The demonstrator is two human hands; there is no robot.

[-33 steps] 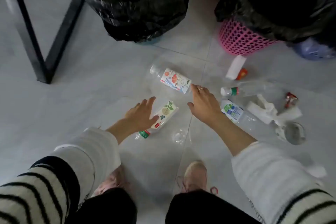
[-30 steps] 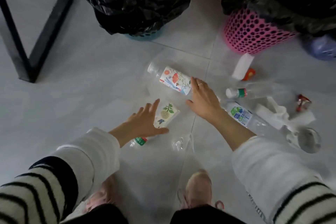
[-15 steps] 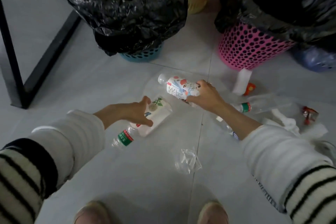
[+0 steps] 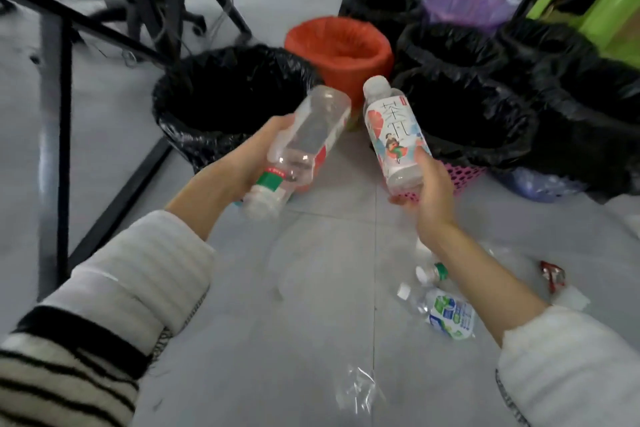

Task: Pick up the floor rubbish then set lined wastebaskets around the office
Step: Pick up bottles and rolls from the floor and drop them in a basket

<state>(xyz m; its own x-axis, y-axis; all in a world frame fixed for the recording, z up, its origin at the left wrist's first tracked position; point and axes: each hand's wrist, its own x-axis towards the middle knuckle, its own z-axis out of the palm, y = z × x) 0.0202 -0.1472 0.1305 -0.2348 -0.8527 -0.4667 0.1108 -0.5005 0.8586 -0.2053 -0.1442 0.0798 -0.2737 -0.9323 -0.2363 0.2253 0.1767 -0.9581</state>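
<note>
Left grip (image 4: 252,152) wrapped round clear bottle (image 4: 304,142), cap end tilted down toward person. Right grip (image 4: 427,191) clasps tea bottle (image 4: 393,132) by base, cap up. Black-lined bin (image 4: 228,97) just beyond left grip; orange bin (image 4: 339,52) beyond both. Blue-label bottle (image 4: 446,314) on floor (image 4: 294,340) below right grip.

We hold both arms out above the floor (image 4: 311,340), left hand (image 4: 256,152) and right hand (image 4: 427,191) each gripping a bottle.

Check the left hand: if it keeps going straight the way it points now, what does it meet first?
Probably the black-lined wastebasket. The left hand, gripping a clear bottle, points up and forward toward its opening; depth is unclear from one view.
</note>
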